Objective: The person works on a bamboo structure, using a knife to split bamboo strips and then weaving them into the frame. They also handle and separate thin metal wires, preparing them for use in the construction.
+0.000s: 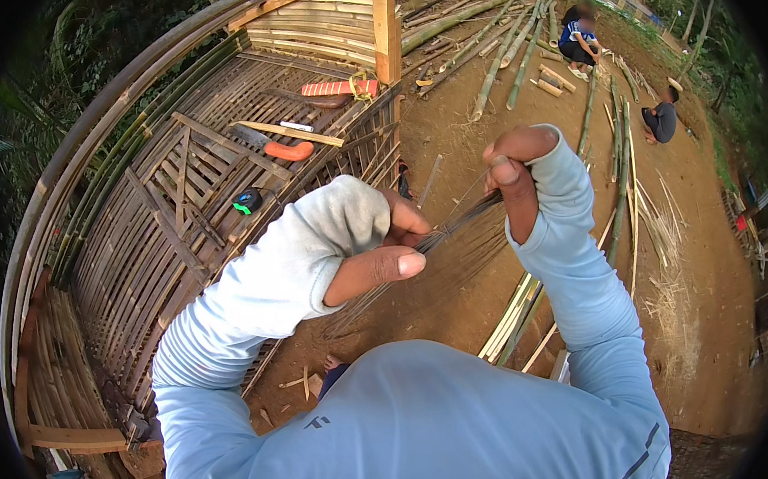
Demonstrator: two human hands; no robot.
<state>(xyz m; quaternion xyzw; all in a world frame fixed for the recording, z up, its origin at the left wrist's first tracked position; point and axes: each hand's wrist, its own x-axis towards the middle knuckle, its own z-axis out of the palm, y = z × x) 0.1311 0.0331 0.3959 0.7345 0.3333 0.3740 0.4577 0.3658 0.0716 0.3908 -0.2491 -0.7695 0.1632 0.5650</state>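
Observation:
A bundle of thin, dark, wire-like strands (465, 222) stretches between my two hands in front of my chest. My left hand (364, 272) is closed on it, the thumb lying along the near side and the fingers curled behind. Up and to the right, my right hand (521, 185) pinches the other end between thumb and fingers. Loose strands fan out below the bundle and hang toward my lower left. Pale blue sleeves cover both hands up to the fingers. Whether the strands are wire or fibre I cannot tell.
On the bamboo-slat platform (117, 249) at left lie an orange-handled saw (289, 150), a tape measure (246, 202) and a red striped sheath (324, 89). A wooden post (386, 35) rises behind. Bamboo poles (527, 56) lie on the dirt. Two people (579, 41) squat at far right.

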